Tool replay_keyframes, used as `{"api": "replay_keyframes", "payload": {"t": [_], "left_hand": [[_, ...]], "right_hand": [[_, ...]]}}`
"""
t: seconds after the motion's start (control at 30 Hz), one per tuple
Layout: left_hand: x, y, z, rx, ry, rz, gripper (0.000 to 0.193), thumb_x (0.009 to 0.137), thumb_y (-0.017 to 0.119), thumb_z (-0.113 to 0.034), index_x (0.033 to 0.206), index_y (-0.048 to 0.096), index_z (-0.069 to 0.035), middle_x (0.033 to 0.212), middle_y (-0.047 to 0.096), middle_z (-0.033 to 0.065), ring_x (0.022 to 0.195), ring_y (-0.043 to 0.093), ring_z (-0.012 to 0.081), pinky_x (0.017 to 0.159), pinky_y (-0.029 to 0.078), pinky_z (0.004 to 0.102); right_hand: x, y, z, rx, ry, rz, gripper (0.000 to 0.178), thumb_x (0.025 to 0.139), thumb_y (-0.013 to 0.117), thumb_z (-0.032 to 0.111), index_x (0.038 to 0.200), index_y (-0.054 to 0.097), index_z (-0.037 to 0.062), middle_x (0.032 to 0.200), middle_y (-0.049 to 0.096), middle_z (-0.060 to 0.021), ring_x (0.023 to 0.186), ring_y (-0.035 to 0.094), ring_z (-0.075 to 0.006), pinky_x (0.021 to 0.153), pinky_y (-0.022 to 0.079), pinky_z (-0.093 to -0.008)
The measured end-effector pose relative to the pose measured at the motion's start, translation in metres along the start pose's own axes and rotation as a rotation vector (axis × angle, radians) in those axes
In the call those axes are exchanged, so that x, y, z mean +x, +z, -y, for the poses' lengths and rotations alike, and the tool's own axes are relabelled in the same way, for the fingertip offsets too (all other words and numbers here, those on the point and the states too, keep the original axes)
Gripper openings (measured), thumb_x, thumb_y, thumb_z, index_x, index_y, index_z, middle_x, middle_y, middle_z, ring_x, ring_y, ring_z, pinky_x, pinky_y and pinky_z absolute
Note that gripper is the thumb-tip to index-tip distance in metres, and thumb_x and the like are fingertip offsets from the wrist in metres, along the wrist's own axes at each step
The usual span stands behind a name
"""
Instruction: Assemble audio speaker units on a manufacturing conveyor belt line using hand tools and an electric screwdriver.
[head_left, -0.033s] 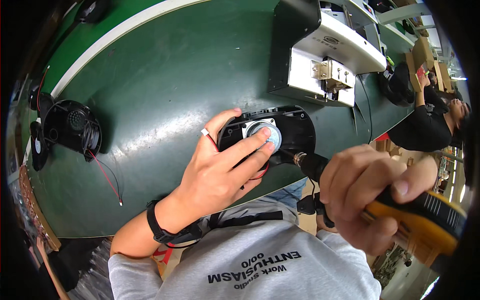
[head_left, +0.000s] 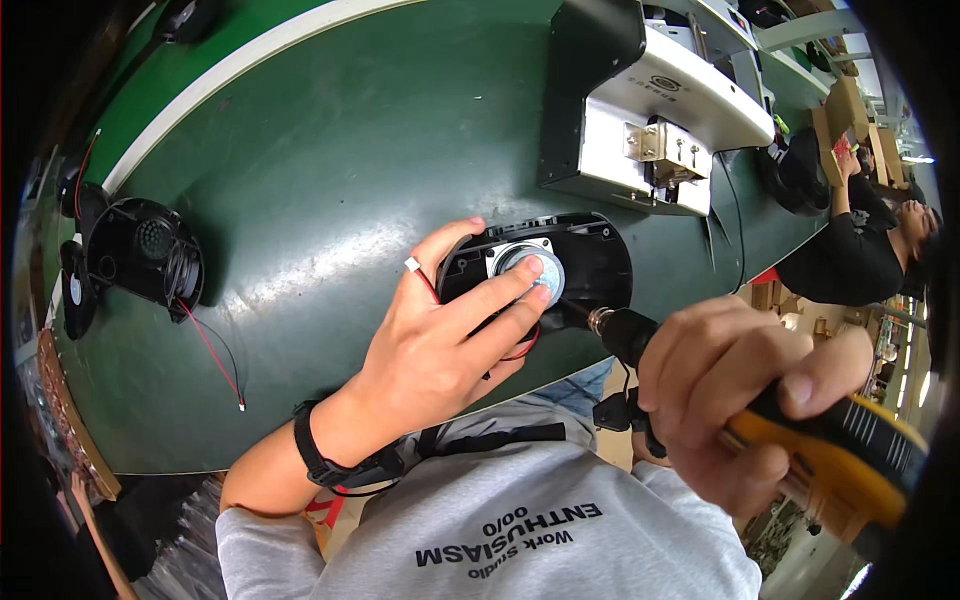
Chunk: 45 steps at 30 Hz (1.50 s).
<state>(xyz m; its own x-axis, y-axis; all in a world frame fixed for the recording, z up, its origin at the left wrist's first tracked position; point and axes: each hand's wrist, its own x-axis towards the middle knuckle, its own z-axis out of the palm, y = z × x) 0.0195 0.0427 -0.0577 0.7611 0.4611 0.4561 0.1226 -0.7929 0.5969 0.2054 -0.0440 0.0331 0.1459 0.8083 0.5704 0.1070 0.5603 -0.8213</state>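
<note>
A black curved plastic housing (head_left: 590,262) rests on the green table near its front edge. Inside it sits a small round speaker (head_left: 548,284) with a silver-grey back and a pale mounting flange. My left hand (head_left: 440,325) grips the housing at its left end, two fingertips pressing on the speaker's back. A red wire with a white connector (head_left: 413,264) lies over that hand. My right hand (head_left: 735,390) is wrapped around a yellow and black power screwdriver (head_left: 835,455). Its chuck points left into the housing beside the speaker; the bit's tip is hard to see.
Another black housing (head_left: 140,250) with red and black wires stands at the left. A silver and black bench machine (head_left: 650,120) is at the back right. A black cable (head_left: 738,215) runs beside it. Farther right, another person (head_left: 850,235) works near cardboard boxes (head_left: 848,108).
</note>
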Motion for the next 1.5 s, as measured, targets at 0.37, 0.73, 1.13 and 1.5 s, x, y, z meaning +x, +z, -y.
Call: {"api": "replay_keyframes", "payload": {"t": [0.37, 0.73, 1.13, 1.5], "left_hand": [[0.004, 0.001, 0.007, -0.047, -0.002, 0.01, 0.054, 0.059, 0.091, -0.007, 0.111, 0.077, -0.009, 0.125, 0.071, 0.0059, 0.12, 0.059, 0.0437, 0.103, 0.048, 0.0501], [-0.001, -0.013, 0.009, -0.111, 0.014, 0.009, 0.038, 0.069, 0.09, -0.012, 0.106, 0.08, -0.013, 0.124, 0.07, 0.0033, 0.127, 0.055, 0.0421, 0.106, 0.048, 0.0513], [0.164, -0.077, 0.134, 0.357, -0.148, -0.462, 0.028, 0.074, 0.088, -0.021, 0.097, 0.081, -0.008, 0.122, 0.069, 0.0148, 0.115, 0.063, 0.034, 0.102, 0.048, 0.0438], [0.194, -0.111, 0.19, 0.441, -0.221, -0.615, 0.057, 0.091, 0.069, -0.039, 0.137, 0.063, -0.004, 0.143, 0.057, 0.0272, 0.136, 0.052, 0.0422, 0.113, 0.044, 0.0484]], "right_hand": [[0.002, -0.002, -0.008, 0.003, -0.025, 0.098, 0.035, 0.098, 0.072, 0.023, 0.108, 0.04, 0.0125, 0.062, 0.057, -0.002, 0.041, 0.055, -0.0126, 0.038, 0.049, -0.0277], [0.001, 0.017, -0.008, 0.213, 0.107, -0.216, 0.048, 0.095, 0.079, 0.034, 0.111, 0.04, 0.0085, 0.057, 0.051, 0.0007, 0.045, 0.048, -0.0142, 0.045, 0.044, -0.0298], [-0.001, -0.037, 0.066, -0.597, -0.366, -0.358, 0.068, 0.082, 0.078, 0.041, 0.132, 0.054, 0.0012, 0.129, 0.056, -0.0268, 0.116, 0.057, -0.0305, 0.09, 0.047, -0.0433], [0.057, -0.061, 0.122, -0.166, -0.582, 0.5, 0.036, 0.087, 0.083, 0.03, 0.109, 0.062, 0.0119, 0.106, 0.066, -0.0088, 0.091, 0.063, -0.0232, 0.079, 0.054, -0.0407]]}}
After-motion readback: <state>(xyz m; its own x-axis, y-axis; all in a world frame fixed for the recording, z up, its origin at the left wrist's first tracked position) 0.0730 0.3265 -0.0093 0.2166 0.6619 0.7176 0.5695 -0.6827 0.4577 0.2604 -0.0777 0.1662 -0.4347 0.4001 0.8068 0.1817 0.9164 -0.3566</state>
